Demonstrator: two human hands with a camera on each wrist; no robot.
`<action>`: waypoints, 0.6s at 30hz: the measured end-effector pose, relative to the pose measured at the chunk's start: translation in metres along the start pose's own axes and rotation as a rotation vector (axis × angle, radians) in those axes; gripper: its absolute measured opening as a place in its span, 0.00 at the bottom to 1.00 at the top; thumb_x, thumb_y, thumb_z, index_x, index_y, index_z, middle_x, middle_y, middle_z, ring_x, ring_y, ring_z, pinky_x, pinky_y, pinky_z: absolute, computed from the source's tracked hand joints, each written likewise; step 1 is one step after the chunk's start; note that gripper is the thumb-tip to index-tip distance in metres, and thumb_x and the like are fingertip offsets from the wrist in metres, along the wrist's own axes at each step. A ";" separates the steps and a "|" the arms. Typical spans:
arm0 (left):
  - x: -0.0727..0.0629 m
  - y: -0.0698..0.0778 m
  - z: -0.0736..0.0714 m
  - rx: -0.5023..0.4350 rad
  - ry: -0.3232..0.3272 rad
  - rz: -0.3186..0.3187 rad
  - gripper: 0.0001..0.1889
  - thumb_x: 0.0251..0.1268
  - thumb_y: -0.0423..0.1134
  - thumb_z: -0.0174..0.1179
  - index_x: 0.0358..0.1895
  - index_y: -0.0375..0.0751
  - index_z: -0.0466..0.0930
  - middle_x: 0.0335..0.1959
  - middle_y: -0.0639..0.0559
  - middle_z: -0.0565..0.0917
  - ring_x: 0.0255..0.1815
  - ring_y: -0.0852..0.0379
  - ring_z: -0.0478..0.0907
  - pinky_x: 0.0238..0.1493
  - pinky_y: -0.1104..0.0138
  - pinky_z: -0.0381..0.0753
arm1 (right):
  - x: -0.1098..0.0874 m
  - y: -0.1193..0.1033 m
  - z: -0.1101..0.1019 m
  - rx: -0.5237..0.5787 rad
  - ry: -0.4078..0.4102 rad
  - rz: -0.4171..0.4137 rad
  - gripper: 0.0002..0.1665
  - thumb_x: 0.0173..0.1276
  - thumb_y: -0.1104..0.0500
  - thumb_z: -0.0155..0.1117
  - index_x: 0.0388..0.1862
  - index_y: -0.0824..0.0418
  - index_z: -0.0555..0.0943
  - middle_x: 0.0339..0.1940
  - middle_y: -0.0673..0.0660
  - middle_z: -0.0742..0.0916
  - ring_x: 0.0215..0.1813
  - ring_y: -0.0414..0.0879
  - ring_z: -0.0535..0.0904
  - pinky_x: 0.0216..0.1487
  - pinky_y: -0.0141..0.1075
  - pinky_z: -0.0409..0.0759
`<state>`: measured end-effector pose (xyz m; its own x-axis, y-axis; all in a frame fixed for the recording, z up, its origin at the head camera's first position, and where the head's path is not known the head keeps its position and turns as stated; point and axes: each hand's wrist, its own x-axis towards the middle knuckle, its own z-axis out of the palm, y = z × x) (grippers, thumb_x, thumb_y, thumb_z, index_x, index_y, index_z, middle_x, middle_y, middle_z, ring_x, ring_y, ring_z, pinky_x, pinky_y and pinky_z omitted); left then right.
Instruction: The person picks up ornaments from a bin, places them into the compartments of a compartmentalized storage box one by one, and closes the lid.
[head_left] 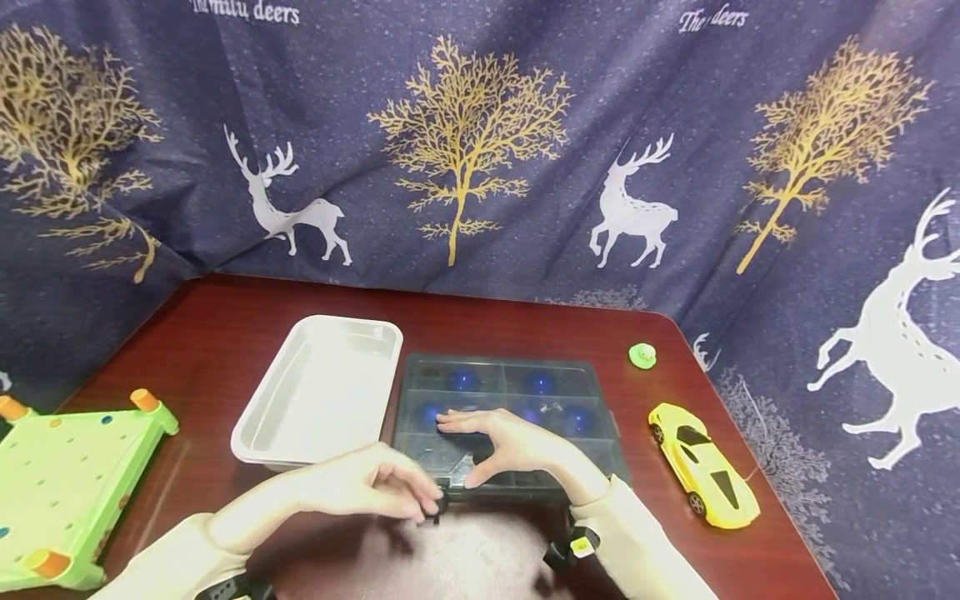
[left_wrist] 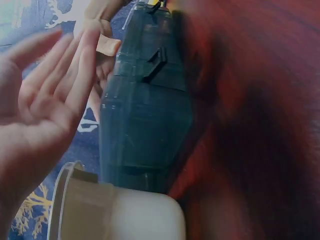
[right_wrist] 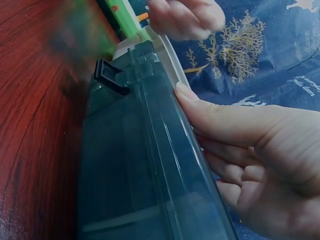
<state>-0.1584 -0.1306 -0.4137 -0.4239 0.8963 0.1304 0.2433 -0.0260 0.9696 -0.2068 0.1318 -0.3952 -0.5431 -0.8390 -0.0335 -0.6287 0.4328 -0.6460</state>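
A dark see-through compartment box lies on the table with its lid down, and blue round spots show through the lid. My right hand rests on the lid with the fingers stretched out and the thumb near the front edge. Close to the box's front left corner is my left hand, its fingers loosely bent and holding nothing. In the right wrist view, a black latch sticks out from the box's side, with the left hand a little away from it.
A white tray stands directly left of the box. A green board with orange legs is at the far left. To the right are a yellow toy car and a small green toy. A patterned cloth hangs behind the table.
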 end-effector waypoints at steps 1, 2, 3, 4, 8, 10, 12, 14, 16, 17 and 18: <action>-0.002 0.000 0.001 -0.013 -0.041 -0.004 0.15 0.70 0.30 0.56 0.55 0.23 0.76 0.46 0.28 0.83 0.47 0.57 0.86 0.50 0.63 0.84 | 0.000 0.000 0.000 0.002 -0.005 0.003 0.44 0.52 0.58 0.78 0.68 0.63 0.72 0.73 0.58 0.73 0.75 0.52 0.65 0.74 0.44 0.64; -0.003 0.000 0.002 -0.012 -0.075 -0.011 0.16 0.71 0.31 0.56 0.55 0.24 0.76 0.47 0.28 0.84 0.48 0.59 0.85 0.51 0.63 0.84 | 0.000 -0.001 0.000 0.002 -0.010 0.004 0.44 0.52 0.58 0.78 0.69 0.63 0.72 0.73 0.58 0.72 0.75 0.52 0.65 0.74 0.44 0.64; -0.004 -0.001 0.003 -0.009 -0.106 -0.025 0.16 0.71 0.32 0.56 0.56 0.25 0.76 0.47 0.30 0.84 0.49 0.60 0.85 0.51 0.65 0.84 | 0.000 -0.001 0.000 -0.001 -0.013 0.008 0.44 0.52 0.58 0.78 0.69 0.63 0.72 0.73 0.58 0.72 0.75 0.52 0.65 0.74 0.44 0.64; -0.006 -0.002 0.004 -0.013 -0.132 -0.045 0.16 0.71 0.33 0.56 0.56 0.25 0.76 0.48 0.31 0.84 0.50 0.61 0.84 0.52 0.66 0.83 | 0.000 -0.002 0.000 -0.006 -0.016 0.013 0.44 0.51 0.58 0.78 0.69 0.63 0.72 0.73 0.58 0.72 0.75 0.52 0.65 0.74 0.44 0.65; -0.009 -0.008 0.009 -0.064 -0.202 -0.116 0.19 0.72 0.33 0.55 0.59 0.24 0.73 0.53 0.32 0.83 0.53 0.62 0.82 0.54 0.69 0.81 | 0.001 -0.002 0.000 -0.025 -0.021 0.028 0.45 0.50 0.58 0.78 0.68 0.63 0.72 0.72 0.57 0.73 0.75 0.52 0.64 0.74 0.44 0.65; -0.011 -0.012 0.011 -0.098 -0.214 -0.147 0.20 0.72 0.33 0.54 0.61 0.22 0.71 0.54 0.30 0.81 0.54 0.62 0.82 0.55 0.70 0.80 | 0.001 -0.002 0.000 -0.034 -0.016 0.029 0.45 0.49 0.58 0.79 0.68 0.63 0.73 0.72 0.57 0.73 0.75 0.52 0.65 0.73 0.45 0.65; -0.014 -0.016 0.013 -0.145 -0.212 -0.188 0.21 0.72 0.33 0.54 0.62 0.21 0.69 0.55 0.28 0.80 0.54 0.62 0.82 0.55 0.71 0.79 | 0.002 -0.002 0.000 -0.034 -0.016 0.024 0.46 0.48 0.58 0.79 0.68 0.63 0.73 0.72 0.57 0.73 0.75 0.52 0.65 0.74 0.45 0.65; -0.017 -0.020 0.016 -0.194 -0.191 -0.247 0.22 0.72 0.33 0.53 0.62 0.20 0.69 0.56 0.28 0.80 0.53 0.63 0.82 0.55 0.72 0.79 | 0.002 -0.002 0.000 -0.039 -0.017 0.019 0.46 0.49 0.58 0.79 0.68 0.63 0.73 0.72 0.57 0.73 0.75 0.53 0.65 0.73 0.45 0.65; -0.021 -0.025 0.018 -0.230 -0.154 -0.310 0.22 0.71 0.33 0.53 0.62 0.20 0.69 0.55 0.30 0.81 0.51 0.64 0.82 0.53 0.74 0.79 | 0.003 -0.002 0.000 -0.049 -0.021 0.016 0.46 0.49 0.57 0.79 0.68 0.63 0.73 0.72 0.57 0.73 0.75 0.52 0.65 0.73 0.45 0.65; -0.022 -0.026 0.019 -0.243 -0.134 -0.337 0.22 0.70 0.33 0.54 0.62 0.21 0.70 0.54 0.32 0.82 0.50 0.64 0.83 0.52 0.74 0.80 | 0.003 -0.001 0.000 -0.053 -0.023 0.017 0.46 0.49 0.57 0.79 0.68 0.63 0.73 0.72 0.57 0.73 0.75 0.52 0.65 0.73 0.44 0.65; -0.023 -0.028 0.020 -0.259 -0.113 -0.362 0.22 0.69 0.32 0.53 0.62 0.21 0.70 0.54 0.34 0.83 0.49 0.64 0.83 0.51 0.74 0.80 | 0.003 -0.001 -0.001 -0.054 -0.025 0.021 0.46 0.49 0.57 0.79 0.68 0.63 0.73 0.72 0.57 0.73 0.75 0.52 0.65 0.73 0.45 0.65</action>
<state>-0.1383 -0.1418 -0.4481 -0.3406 0.9103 -0.2353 -0.1351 0.2003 0.9704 -0.2079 0.1290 -0.3941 -0.5428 -0.8372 -0.0661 -0.6470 0.4670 -0.6027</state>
